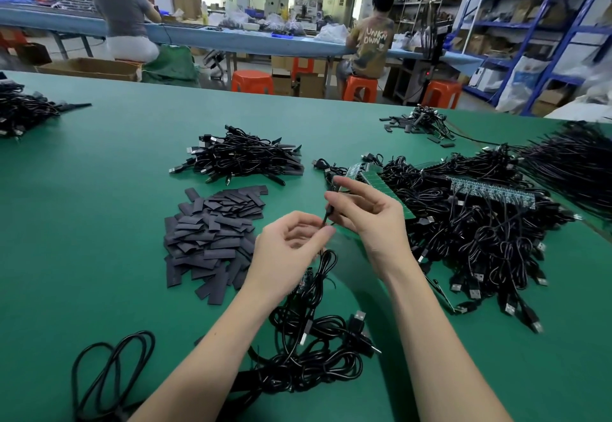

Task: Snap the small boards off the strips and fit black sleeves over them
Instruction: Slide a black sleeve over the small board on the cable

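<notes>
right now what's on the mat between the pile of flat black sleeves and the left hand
Nothing: in the head view only bare green mat separates the pile of flat black sleeves from the left hand.

"UNKN OWN" reads on a seated person's shirt point(373, 38).

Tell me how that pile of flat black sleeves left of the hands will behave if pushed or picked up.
The black sleeves look thin and flat, so probably light and floppy. Loosely heaped, they would likely slide and scatter across the green mat if pushed. Flat pieces may be awkward to pinch singly.
</notes>
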Available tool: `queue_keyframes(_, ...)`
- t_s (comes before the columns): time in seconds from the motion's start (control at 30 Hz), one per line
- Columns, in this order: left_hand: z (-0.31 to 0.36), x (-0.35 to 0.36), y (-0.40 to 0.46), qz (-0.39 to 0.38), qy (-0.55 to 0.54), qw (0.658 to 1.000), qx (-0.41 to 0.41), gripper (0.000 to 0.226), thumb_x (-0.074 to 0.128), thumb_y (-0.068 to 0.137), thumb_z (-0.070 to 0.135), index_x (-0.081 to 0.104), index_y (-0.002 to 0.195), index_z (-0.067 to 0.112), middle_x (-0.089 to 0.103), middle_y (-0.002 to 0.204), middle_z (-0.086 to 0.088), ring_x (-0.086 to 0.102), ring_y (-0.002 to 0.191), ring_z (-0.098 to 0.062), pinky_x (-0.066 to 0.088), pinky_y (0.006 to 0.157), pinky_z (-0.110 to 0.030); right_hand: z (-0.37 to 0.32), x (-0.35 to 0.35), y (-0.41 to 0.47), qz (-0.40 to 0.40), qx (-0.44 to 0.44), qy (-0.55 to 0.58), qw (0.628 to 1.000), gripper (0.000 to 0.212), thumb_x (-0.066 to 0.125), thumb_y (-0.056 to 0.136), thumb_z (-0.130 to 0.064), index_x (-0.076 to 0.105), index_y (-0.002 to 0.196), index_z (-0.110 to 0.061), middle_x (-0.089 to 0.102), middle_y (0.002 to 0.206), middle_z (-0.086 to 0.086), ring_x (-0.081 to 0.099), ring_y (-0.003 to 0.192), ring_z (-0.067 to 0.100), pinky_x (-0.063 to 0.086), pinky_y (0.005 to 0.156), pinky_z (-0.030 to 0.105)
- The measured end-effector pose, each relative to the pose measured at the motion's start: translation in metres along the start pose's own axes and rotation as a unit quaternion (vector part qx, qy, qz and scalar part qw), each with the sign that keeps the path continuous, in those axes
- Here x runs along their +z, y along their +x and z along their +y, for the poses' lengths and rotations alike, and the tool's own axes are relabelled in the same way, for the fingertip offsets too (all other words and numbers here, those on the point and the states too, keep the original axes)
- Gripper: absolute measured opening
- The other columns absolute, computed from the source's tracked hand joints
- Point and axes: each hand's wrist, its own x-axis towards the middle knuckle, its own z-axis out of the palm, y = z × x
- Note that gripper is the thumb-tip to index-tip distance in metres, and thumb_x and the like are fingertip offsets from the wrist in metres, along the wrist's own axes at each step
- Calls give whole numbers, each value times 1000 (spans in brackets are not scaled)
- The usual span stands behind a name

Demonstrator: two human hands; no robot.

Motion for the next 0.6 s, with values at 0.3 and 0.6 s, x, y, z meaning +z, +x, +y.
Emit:
queue_keyframes(0.3, 28, 0, 2, -180, 7, 976, -119, 13, 63, 99, 10, 63, 111, 9, 67, 112, -14, 75, 80, -29, 63, 75, -40, 7, 8, 3, 143, 103, 156, 972, 18, 72, 92, -9, 68, 110, -12, 75, 87, 9, 71, 68, 17, 58, 63, 23)
queue_keyframes(0.6, 35, 5, 31, -39, -12, 992, -119, 16, 63, 96, 10, 58, 111, 10, 74, 76, -1, 60, 50, -11, 51, 49, -23, 31, 22, -5, 94, 137, 26, 986, 39, 45, 108, -36, 65, 110, -2, 62, 66, 2, 60, 50, 15, 55, 49, 28)
